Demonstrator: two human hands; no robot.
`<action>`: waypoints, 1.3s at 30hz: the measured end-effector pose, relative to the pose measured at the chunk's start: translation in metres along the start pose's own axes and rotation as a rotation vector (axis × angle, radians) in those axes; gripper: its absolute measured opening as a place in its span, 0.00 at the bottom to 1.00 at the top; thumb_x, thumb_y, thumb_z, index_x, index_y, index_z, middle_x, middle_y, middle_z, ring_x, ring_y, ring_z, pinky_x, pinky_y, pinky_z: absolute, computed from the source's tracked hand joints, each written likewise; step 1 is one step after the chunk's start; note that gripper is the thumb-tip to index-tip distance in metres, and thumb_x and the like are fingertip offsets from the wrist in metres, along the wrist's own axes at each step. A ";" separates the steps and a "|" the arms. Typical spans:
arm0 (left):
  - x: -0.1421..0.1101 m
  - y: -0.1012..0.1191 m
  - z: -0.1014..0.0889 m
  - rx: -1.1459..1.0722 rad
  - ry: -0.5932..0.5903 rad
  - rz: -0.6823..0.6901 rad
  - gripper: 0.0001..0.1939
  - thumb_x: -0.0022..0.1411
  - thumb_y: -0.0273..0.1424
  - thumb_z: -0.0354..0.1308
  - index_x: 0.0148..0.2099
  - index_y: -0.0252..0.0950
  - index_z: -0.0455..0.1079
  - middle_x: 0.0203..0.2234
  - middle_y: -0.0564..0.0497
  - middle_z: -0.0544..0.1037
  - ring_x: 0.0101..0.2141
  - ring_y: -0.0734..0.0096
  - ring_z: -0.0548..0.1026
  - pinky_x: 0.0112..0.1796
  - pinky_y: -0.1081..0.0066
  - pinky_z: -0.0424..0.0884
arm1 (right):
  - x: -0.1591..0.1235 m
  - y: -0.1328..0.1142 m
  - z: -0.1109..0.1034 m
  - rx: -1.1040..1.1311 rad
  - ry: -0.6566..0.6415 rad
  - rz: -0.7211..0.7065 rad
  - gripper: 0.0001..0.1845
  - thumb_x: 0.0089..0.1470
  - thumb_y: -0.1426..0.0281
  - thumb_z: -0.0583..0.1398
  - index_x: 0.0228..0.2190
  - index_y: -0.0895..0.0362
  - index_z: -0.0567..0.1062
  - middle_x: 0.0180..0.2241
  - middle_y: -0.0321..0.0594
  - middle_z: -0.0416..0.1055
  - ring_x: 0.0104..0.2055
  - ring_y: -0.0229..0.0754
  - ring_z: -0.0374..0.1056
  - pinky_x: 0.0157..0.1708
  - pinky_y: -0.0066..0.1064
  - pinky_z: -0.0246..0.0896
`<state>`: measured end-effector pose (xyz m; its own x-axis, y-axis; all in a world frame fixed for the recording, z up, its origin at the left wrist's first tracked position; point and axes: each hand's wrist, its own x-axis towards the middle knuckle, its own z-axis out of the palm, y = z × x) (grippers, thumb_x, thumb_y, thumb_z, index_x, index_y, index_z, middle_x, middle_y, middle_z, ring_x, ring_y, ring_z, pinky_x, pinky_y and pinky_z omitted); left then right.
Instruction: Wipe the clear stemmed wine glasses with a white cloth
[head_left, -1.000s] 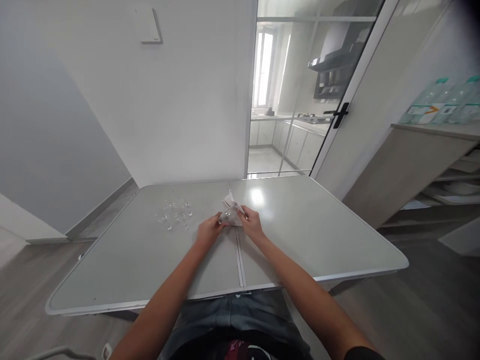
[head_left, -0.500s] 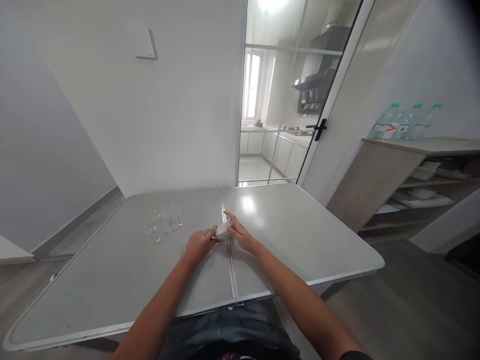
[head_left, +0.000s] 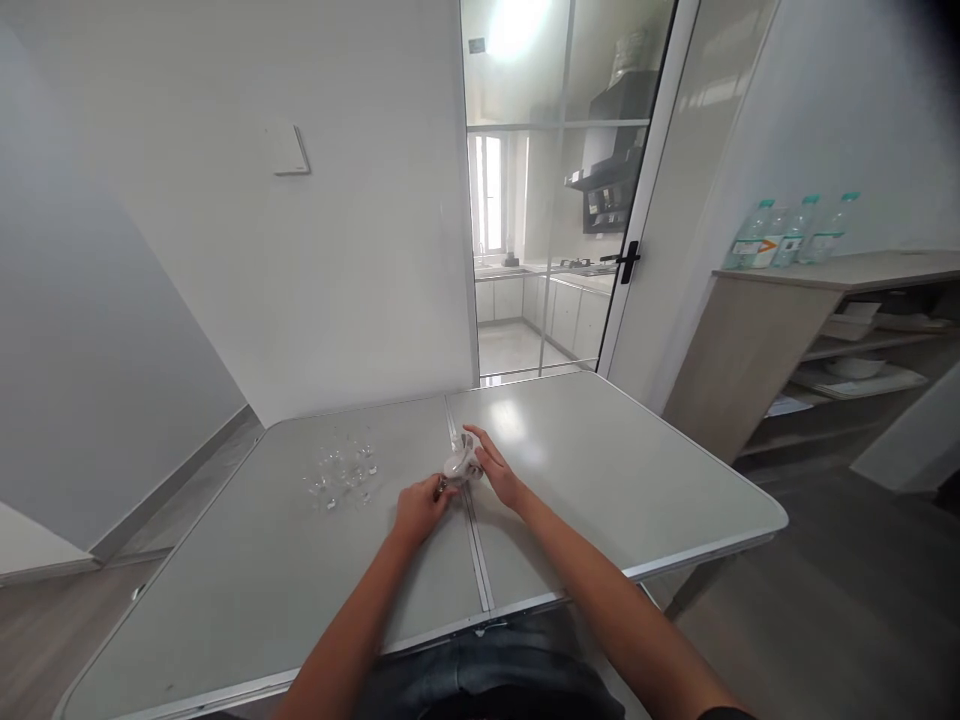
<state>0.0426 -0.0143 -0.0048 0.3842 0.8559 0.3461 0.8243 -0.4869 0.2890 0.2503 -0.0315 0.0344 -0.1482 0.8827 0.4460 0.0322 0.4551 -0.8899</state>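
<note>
At the centre seam of a pale grey table, between its near and far edges, is a small white bundle. A person's left hand has its grip pinching the bundle's near left end; the right hand rests spread fingers against its right side. Small clear pieces (shapes too faint to name) lie clustered near the table's far left corner.

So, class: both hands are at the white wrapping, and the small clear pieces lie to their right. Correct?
The side is wrong: in the head view, the small clear pieces lie to the left. The left hand and right hand are indeed at the white wrapping.
</note>
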 end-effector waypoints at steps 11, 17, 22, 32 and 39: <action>-0.005 -0.018 -0.001 0.137 0.318 0.240 0.22 0.67 0.46 0.57 0.57 0.42 0.74 0.27 0.48 0.81 0.29 0.68 0.77 0.36 0.70 0.63 | 0.000 0.011 0.001 0.004 -0.060 0.107 0.36 0.64 0.46 0.46 0.62 0.55 0.65 0.36 0.39 0.69 0.36 0.42 0.64 0.41 0.33 0.62; -0.004 -0.017 0.005 0.115 0.330 0.311 0.24 0.67 0.45 0.57 0.60 0.40 0.71 0.25 0.49 0.79 0.25 0.71 0.73 0.31 0.72 0.61 | -0.004 0.014 -0.008 -0.105 -0.144 0.024 0.44 0.62 0.42 0.47 0.68 0.56 0.54 0.41 0.43 0.70 0.43 0.47 0.66 0.48 0.37 0.60; -0.008 -0.022 -0.002 0.134 0.304 0.276 0.23 0.67 0.45 0.57 0.59 0.40 0.73 0.24 0.48 0.79 0.26 0.70 0.74 0.32 0.72 0.62 | -0.003 0.009 -0.002 -0.181 -0.241 0.047 0.42 0.63 0.42 0.46 0.67 0.55 0.58 0.39 0.40 0.71 0.42 0.45 0.65 0.52 0.40 0.58; -0.008 -0.018 -0.006 0.054 0.153 0.141 0.26 0.68 0.47 0.54 0.62 0.41 0.71 0.28 0.46 0.81 0.29 0.69 0.75 0.35 0.71 0.64 | -0.006 0.005 0.000 0.053 -0.104 0.027 0.42 0.61 0.41 0.48 0.67 0.51 0.57 0.53 0.46 0.69 0.55 0.50 0.64 0.58 0.42 0.56; -0.007 -0.024 -0.007 0.064 0.174 0.148 0.25 0.66 0.49 0.56 0.59 0.43 0.74 0.29 0.46 0.81 0.30 0.66 0.77 0.36 0.70 0.64 | -0.005 0.008 0.002 0.012 -0.165 0.131 0.35 0.64 0.43 0.46 0.59 0.53 0.69 0.40 0.41 0.72 0.41 0.44 0.66 0.49 0.38 0.61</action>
<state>0.0168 -0.0103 -0.0077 0.4301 0.7305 0.5305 0.7909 -0.5882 0.1687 0.2496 -0.0326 0.0244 -0.3033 0.9027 0.3053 0.0501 0.3350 -0.9409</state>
